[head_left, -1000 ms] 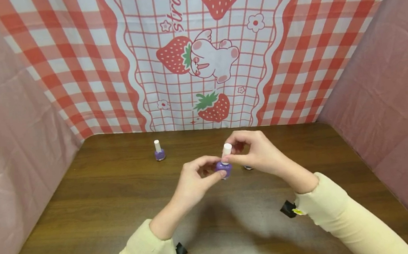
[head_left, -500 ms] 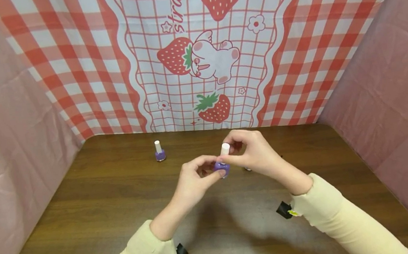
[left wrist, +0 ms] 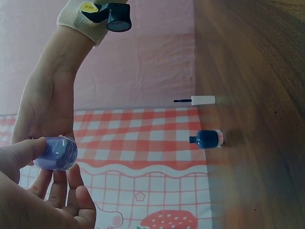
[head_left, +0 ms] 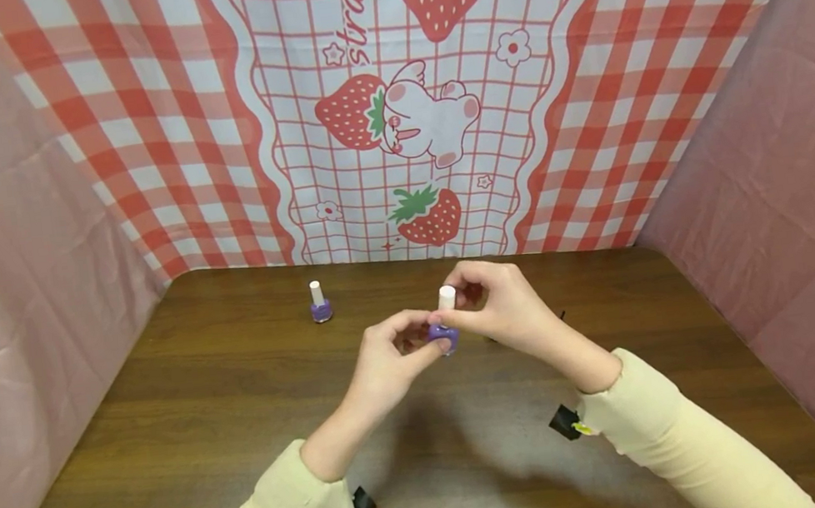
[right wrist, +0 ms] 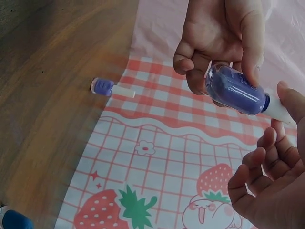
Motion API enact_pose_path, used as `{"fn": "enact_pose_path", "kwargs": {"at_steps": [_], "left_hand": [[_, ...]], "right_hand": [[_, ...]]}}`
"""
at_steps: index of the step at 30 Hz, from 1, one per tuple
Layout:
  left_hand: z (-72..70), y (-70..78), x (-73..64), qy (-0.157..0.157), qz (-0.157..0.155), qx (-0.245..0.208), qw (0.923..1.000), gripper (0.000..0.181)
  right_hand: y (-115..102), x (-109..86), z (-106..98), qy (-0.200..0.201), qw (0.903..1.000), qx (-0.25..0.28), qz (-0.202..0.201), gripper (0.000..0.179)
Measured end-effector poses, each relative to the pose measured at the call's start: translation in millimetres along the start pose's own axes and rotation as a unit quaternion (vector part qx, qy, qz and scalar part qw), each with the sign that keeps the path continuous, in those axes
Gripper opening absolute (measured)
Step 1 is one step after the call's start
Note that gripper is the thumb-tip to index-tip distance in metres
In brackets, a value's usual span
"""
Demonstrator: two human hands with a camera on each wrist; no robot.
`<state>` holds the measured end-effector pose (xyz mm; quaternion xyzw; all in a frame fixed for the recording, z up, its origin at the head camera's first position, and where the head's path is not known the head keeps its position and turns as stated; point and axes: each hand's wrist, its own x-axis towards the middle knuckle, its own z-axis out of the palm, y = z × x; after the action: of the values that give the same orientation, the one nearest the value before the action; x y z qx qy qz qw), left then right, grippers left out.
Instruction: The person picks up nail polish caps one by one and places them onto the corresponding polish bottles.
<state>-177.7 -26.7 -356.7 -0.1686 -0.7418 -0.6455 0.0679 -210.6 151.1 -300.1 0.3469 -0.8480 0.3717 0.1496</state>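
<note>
In the head view my left hand grips the body of a purple nail polish bottle between thumb and fingers, held up off the table. My right hand pinches its white cap at the neck. The cap sits on the bottle, as the right wrist view shows. An uncapped dark blue nail polish bottle stands on the table, mostly hidden behind my right hand in the head view. Beside it a white brush cap stands with its dark brush pointing up.
Another capped purple nail polish bottle stands toward the back left of the wooden table. A red-and-white checked strawberry cloth hangs behind the table, with pink cloth at both sides.
My right hand has shifted slightly left along with the white cap, and the held bottle has turned a little. My left hand keeps its grip almost in place.
</note>
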Motion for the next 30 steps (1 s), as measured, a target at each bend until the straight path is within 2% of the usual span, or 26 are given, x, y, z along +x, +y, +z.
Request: {"fn": "enact_pose_path", "kwargs": {"at_steps": [7,18,30], "left_hand": [[-1.5,1.3,-0.6,0.003,-0.004,0.006,1.0,0.025],[-3.0,5.4,-2.8,-0.012,-0.017,0.01,0.9997,0.027],[-2.1,7.0,-2.8,-0.014,-0.017,0.002,0.9998,0.027]], "right_hand": [[-6,0.6,-6,-0.02,0.9997,0.017,0.002,0.026],[-6,1.4,-17,-0.058,0.9937,0.079,-0.054,0.024],[-3,0.4,-18,-0.06,0.9926,0.091,-0.054,0.019]]}}
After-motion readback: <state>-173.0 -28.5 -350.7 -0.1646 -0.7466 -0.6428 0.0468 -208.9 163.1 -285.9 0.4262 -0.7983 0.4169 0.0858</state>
